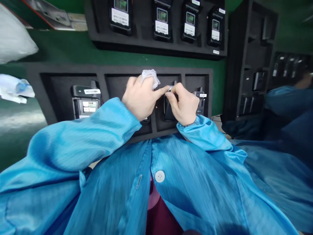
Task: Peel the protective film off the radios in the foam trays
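green bench (61, 45) borders the tray (117, 69), both hands (140, 99) at a device (168, 112).

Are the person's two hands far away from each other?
No, the left hand and the right hand nearly meet, fingertips close together near the top of one black device.

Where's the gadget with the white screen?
In the head view, the gadget sits at left, in the leftmost compartment of the nearer black tray, left of the left hand.
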The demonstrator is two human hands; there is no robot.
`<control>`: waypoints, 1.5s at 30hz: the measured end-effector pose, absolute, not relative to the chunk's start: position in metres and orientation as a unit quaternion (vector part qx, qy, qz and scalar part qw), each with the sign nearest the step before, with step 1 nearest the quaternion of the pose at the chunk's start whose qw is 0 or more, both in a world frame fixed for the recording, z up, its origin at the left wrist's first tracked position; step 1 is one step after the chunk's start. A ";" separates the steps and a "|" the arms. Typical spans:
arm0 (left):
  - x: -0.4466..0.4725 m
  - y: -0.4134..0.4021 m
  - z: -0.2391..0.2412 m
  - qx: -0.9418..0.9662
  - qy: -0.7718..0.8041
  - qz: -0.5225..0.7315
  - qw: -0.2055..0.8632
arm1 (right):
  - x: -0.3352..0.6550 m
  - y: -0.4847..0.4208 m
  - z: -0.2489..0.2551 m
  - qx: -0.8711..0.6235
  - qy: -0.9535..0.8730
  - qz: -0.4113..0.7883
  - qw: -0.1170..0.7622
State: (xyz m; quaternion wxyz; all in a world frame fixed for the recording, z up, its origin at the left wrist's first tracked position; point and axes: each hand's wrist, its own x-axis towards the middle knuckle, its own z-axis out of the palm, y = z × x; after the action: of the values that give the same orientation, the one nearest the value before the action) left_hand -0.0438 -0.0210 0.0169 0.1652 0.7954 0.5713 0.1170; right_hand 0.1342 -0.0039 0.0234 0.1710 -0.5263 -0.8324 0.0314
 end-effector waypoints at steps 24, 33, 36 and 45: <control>-0.042 -0.022 0.019 0.776 0.583 0.136 0.201 | 0.137 0.001 0.004 -0.509 -0.847 -0.015 0.154; -0.043 -0.019 0.017 0.770 0.582 0.146 0.218 | 0.139 -0.004 0.002 -0.503 -0.844 0.010 0.186; -0.043 -0.018 0.017 0.769 0.578 0.147 0.228 | 0.142 -0.008 0.002 -0.483 -0.853 -0.015 0.198; -0.046 -0.018 0.019 0.782 0.573 0.118 0.215 | 0.155 -0.018 0.004 -0.432 -0.877 0.048 0.202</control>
State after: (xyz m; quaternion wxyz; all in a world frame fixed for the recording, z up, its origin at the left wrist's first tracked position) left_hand -0.0464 -0.0179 0.0186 0.2151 0.7822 0.5726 0.1178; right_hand 0.1546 -0.0181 0.0039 0.2025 -0.4324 -0.8774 0.0477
